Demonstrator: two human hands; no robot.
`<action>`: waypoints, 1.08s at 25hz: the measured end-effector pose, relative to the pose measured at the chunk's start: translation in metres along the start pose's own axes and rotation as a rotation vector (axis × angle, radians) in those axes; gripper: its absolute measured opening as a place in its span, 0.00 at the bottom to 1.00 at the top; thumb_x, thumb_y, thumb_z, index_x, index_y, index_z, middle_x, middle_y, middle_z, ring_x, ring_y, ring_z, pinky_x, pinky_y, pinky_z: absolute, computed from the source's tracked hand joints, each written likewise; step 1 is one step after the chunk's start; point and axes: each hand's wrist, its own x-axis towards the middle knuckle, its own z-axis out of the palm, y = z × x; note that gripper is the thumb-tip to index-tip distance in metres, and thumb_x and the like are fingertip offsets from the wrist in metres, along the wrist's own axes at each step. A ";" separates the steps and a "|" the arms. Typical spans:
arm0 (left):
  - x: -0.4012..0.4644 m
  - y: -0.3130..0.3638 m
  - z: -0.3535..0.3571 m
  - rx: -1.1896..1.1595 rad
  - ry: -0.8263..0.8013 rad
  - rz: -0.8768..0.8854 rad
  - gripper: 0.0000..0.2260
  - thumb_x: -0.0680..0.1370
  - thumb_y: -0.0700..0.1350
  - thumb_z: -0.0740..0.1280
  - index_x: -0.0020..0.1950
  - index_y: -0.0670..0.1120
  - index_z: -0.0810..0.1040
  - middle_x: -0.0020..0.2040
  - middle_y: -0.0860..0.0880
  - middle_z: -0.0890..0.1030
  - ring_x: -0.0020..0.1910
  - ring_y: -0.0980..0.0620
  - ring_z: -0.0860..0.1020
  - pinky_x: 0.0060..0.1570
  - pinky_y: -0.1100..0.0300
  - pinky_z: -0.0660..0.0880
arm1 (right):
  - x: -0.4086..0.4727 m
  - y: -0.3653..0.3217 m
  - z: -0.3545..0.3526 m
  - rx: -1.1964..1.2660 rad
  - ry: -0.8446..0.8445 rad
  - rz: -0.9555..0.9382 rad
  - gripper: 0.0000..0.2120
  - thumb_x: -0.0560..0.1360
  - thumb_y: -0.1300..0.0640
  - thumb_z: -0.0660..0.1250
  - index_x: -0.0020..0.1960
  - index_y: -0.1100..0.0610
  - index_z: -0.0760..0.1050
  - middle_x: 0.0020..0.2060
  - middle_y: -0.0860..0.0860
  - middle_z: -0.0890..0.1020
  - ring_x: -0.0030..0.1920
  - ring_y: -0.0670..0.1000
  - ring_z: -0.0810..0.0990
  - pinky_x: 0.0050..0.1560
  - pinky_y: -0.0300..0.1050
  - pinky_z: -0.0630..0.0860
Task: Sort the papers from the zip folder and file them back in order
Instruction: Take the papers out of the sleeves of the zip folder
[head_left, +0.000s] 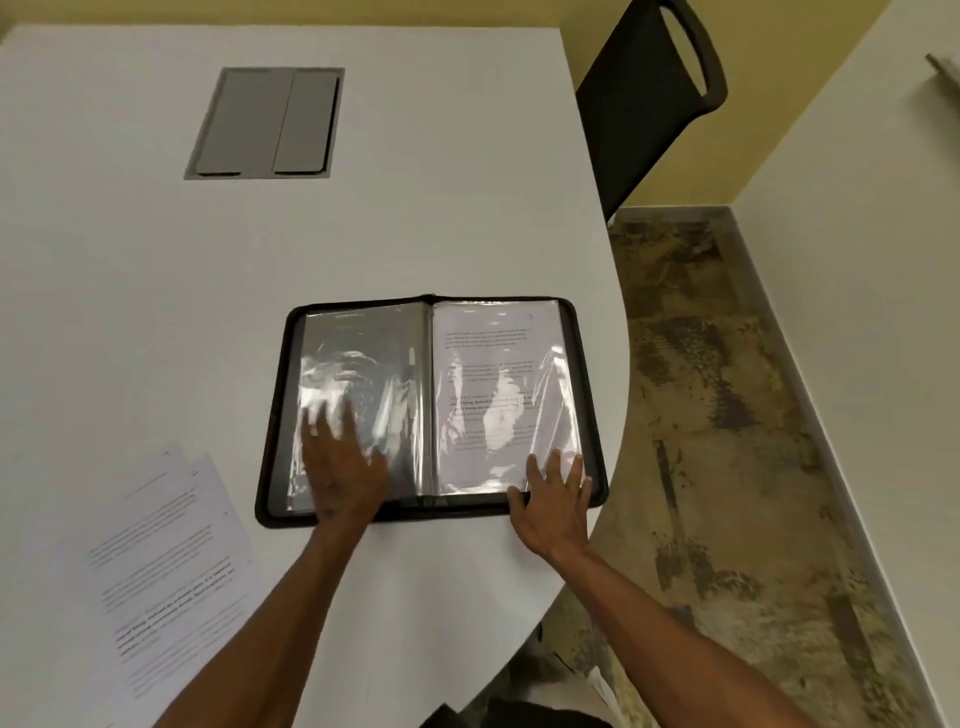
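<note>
On the white counter (156, 260), seen from my head camera, the zip folder (431, 410) lies open flat near the curved edge in front of me. My left hand (340, 462) rests flat on the left-hand plastic sleeve (358, 374), fingers straight and spread, gripping nothing; that sleeve looks empty, with only grey backing showing through. My right hand (553, 499) lies open at the folder's lower right corner, fingertips touching the bottom of the right-hand sleeve (498, 384), which holds a printed sheet; whether more sheets sit behind it I cannot tell. The loose papers (166, 561) lie fanned on the counter to my left, well apart from the folder.

I judge I am in the filing stage, smoothing the spread flat, with several sheets not yet put back. Next I would need to pick the right sheet from the loose pile and slip it into the empty left sleeve from its open edge, holding the plastic still so it doesn't buckle.
</note>
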 end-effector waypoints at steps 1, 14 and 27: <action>-0.007 0.009 0.008 -0.068 -0.058 0.116 0.28 0.74 0.49 0.67 0.73 0.42 0.71 0.71 0.39 0.71 0.75 0.39 0.61 0.73 0.43 0.62 | 0.001 -0.002 0.001 0.064 0.035 -0.009 0.30 0.83 0.42 0.54 0.82 0.53 0.54 0.81 0.57 0.53 0.80 0.65 0.42 0.77 0.62 0.39; -0.052 0.129 0.052 -0.232 -0.368 0.447 0.10 0.77 0.43 0.71 0.57 0.43 0.82 0.49 0.43 0.85 0.46 0.44 0.83 0.49 0.54 0.78 | 0.011 -0.009 -0.038 1.109 0.428 0.240 0.17 0.77 0.63 0.72 0.61 0.47 0.77 0.59 0.49 0.80 0.59 0.53 0.80 0.54 0.48 0.83; 0.016 0.130 0.038 -0.316 -0.734 0.289 0.06 0.70 0.46 0.79 0.45 0.48 0.86 0.43 0.52 0.85 0.43 0.55 0.81 0.49 0.59 0.78 | -0.009 0.030 -0.032 0.813 0.430 0.011 0.30 0.74 0.60 0.75 0.74 0.53 0.71 0.61 0.53 0.79 0.57 0.49 0.80 0.56 0.41 0.81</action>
